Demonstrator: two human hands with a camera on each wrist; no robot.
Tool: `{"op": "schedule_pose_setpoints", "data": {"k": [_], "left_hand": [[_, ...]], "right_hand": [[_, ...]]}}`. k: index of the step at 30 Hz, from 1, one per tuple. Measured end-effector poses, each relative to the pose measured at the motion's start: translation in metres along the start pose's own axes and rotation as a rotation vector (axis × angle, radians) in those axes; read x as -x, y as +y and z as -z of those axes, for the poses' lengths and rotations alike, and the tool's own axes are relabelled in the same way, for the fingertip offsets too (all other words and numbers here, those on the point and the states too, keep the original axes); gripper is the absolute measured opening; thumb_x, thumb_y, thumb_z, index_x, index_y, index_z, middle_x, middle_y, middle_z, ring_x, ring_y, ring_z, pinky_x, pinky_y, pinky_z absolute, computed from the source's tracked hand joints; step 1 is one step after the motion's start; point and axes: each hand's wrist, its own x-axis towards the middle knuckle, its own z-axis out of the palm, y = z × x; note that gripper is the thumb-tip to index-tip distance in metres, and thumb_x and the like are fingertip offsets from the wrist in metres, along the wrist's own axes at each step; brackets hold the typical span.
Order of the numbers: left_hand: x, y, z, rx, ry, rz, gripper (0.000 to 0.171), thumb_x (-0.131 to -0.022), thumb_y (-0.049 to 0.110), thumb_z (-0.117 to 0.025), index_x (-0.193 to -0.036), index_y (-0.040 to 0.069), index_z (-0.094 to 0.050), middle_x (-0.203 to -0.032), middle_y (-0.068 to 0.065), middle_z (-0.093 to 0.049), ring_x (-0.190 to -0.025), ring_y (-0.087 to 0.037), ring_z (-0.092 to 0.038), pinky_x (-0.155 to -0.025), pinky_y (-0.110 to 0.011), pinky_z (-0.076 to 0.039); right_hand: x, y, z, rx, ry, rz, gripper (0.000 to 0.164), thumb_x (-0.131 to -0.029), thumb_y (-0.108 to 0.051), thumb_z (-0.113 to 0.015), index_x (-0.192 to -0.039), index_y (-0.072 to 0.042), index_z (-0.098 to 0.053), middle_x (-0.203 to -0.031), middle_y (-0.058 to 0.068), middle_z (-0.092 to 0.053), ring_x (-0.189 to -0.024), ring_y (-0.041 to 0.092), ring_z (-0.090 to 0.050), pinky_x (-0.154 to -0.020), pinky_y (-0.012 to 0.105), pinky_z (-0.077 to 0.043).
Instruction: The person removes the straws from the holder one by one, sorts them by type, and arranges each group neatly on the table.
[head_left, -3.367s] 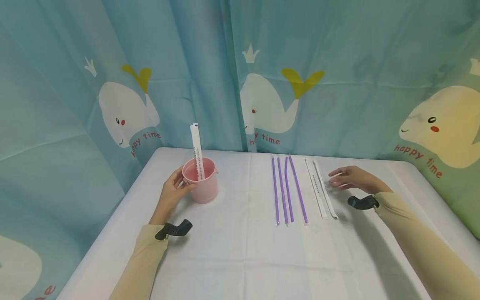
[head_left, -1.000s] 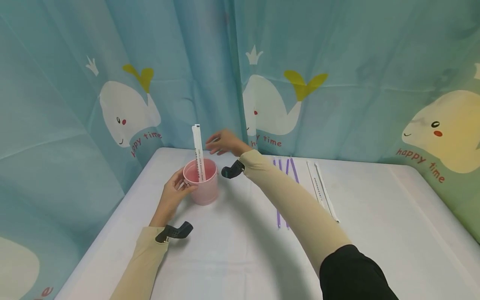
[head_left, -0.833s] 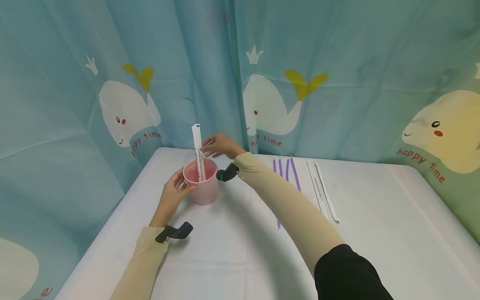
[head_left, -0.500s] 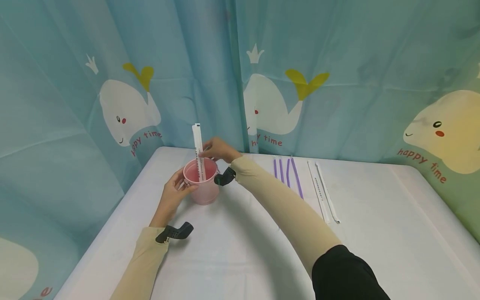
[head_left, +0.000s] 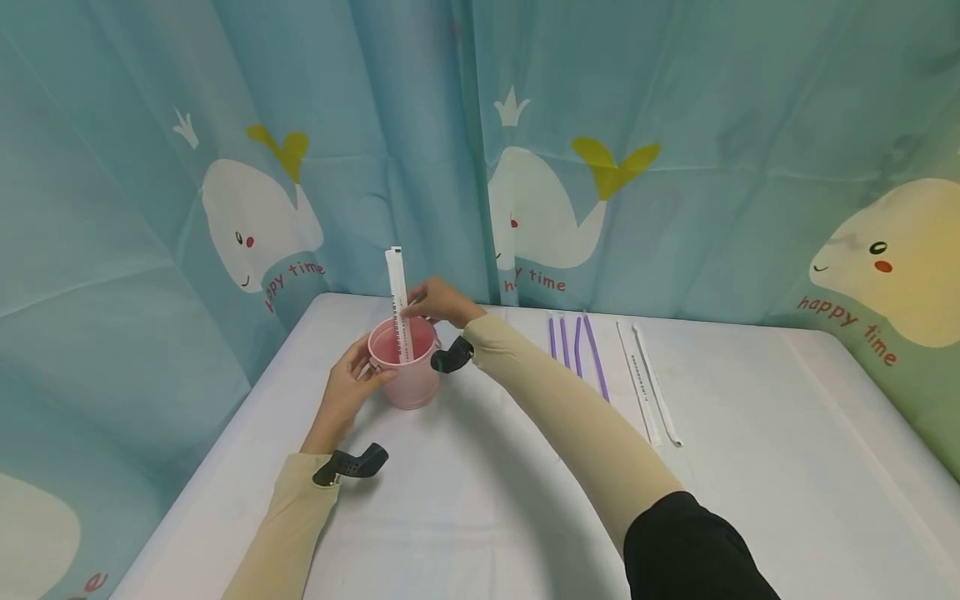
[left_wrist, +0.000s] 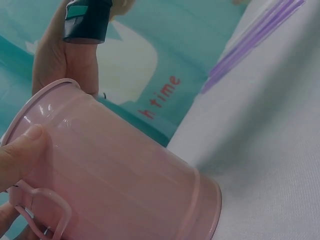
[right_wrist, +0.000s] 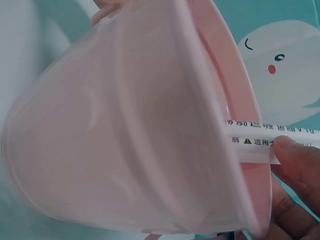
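Observation:
A small pink metal bucket (head_left: 408, 385) stands at the table's left side. My left hand (head_left: 348, 385) grips it near the rim, the thumb (left_wrist: 25, 150) on the outer wall beside the handle (left_wrist: 55, 207). White paper-wrapped straws (head_left: 397, 279) with dark print lean upright in the bucket and rise well above it. My right hand (head_left: 444, 302) reaches over the far right rim and pinches these wrapped straws a little above the opening. In the right wrist view the thumb (right_wrist: 295, 160) presses on the printed wrapper (right_wrist: 250, 142); the straws' lower ends are hidden inside the bucket.
Several purple straws (head_left: 592, 354) lie side by side right of the bucket, partly covered by my right sleeve (head_left: 570, 417). Two more white wrapped straws (head_left: 656, 383) lie beyond them. A blue whale-print curtain (head_left: 705, 208) hangs behind the white table (head_left: 787, 467).
My right hand has come left from beside the lying white straws, across the table to the bucket. It then lowered and pinched the wrapped straws there. My left hand keeps its grip.

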Motion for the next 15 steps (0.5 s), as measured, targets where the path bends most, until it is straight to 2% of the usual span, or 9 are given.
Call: {"op": "schedule_pose_setpoints", "data": {"k": [8,15], "left_hand": [[-0.0006,0.0000,0.0002,-0.008,0.003,-0.003,0.075,-0.086,0.011,-0.067,-0.147,0.007,-0.026,-0.155,-0.011,-0.026,-0.145,-0.026,-0.022,-0.119,-0.040,-0.026],[-0.0010,-0.0018,0.0005,-0.001,0.001,0.003,0.076,-0.086,0.011,-0.067,-0.148,0.008,-0.024,-0.155,-0.011,-0.024,-0.145,-0.026,-0.021,-0.119,-0.039,-0.025]], "right_hand": [[0.0027,0.0053,-0.0003,-0.004,0.036,0.042,0.021,-0.088,-0.011,-0.064,-0.105,0.000,-0.066,-0.107,0.014,-0.066,-0.091,0.018,-0.061,-0.083,0.027,-0.058],[0.0025,0.0070,-0.0042,-0.030,0.058,0.063,0.022,-0.087,-0.010,-0.065,-0.106,0.001,-0.066,-0.097,0.013,-0.067,-0.076,0.010,-0.056,-0.065,0.016,-0.050]]}}
